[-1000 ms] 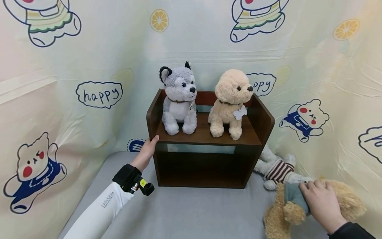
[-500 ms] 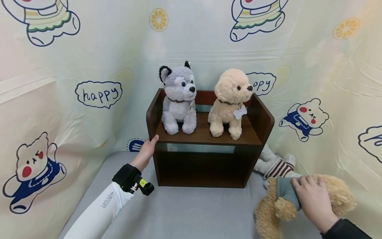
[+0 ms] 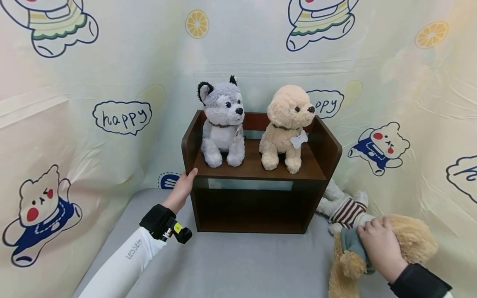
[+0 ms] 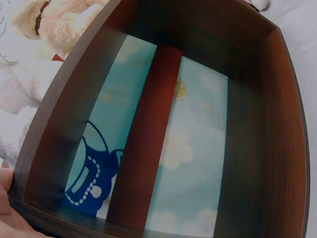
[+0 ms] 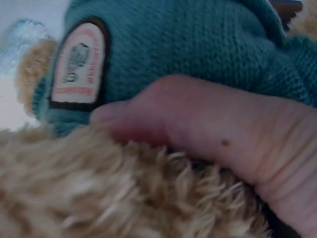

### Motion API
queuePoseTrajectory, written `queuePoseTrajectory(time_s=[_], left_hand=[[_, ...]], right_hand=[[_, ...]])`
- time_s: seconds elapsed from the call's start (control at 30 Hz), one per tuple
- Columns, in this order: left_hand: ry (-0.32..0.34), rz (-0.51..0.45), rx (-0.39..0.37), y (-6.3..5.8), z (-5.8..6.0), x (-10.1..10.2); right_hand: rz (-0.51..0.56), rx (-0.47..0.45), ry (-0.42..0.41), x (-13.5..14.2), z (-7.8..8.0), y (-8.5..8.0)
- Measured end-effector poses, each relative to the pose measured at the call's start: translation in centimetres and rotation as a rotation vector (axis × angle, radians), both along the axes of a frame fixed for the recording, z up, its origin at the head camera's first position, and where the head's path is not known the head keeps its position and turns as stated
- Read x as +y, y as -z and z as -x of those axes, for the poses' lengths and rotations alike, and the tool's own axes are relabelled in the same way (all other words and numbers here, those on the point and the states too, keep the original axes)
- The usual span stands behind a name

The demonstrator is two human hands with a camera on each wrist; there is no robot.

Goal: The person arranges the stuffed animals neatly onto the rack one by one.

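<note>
At the left side panel of a dark brown wooden shelf [image 3: 261, 176], my left hand [image 3: 182, 190] grips the edge, thumb on the front. The left wrist view looks into the shelf's lower compartment past its side panel [image 4: 59, 99]. My right hand [image 3: 381, 246] holds a tan teddy bear [image 3: 411, 238] around its body near the neck. The bear lies on its side and wears a teal knitted sweater [image 5: 173, 44] with a patch; the thumb [image 5: 173, 111] presses between sweater and fur. The right fingertips are mostly hidden.
A grey and white husky plush [image 3: 222, 124] and a cream puppy plush [image 3: 287, 128] sit on the upper board. A pale plush in a striped shirt [image 3: 348, 212] lies right of the shelf, partly behind the bear. A grey cloth [image 3: 231, 265] covers the table; a printed curtain [image 3: 238, 49] hangs behind.
My right hand has shifted a little left and slightly up with the teddy bear in its grip. The left hand stays at the shelf's side.
</note>
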State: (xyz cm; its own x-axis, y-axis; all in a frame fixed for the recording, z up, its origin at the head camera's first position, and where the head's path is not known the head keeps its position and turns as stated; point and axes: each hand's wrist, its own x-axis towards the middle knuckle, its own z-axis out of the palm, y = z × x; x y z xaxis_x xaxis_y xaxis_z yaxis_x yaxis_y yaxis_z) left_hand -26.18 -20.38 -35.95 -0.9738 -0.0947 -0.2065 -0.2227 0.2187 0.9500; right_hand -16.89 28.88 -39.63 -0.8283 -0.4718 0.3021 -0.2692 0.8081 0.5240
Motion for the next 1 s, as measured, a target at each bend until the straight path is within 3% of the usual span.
queuePoseTrajectory(time_s=[0.17, 0.37, 0.77, 1.0], left_hand=[[-0.004, 0.003, -0.005, 0.1, 0.0, 0.0], [0.001, -0.001, -0.002, 0.1, 0.0, 0.0], [-0.001, -0.001, 0.009, 0.1, 0.1, 0.0], [-0.002, -0.005, 0.004, 0.0, 0.0, 0.0]], right_hand=[[-0.108, -0.039, 0.038, -0.4, 0.3, 0.6], [-0.153, -0.056, 0.076, -0.8, 0.6, 1.0], [-0.134, -0.073, 0.011, -1.1, 1.8, 2.9], [-0.140, -0.089, 0.016, -0.9, 2.5, 3.8]])
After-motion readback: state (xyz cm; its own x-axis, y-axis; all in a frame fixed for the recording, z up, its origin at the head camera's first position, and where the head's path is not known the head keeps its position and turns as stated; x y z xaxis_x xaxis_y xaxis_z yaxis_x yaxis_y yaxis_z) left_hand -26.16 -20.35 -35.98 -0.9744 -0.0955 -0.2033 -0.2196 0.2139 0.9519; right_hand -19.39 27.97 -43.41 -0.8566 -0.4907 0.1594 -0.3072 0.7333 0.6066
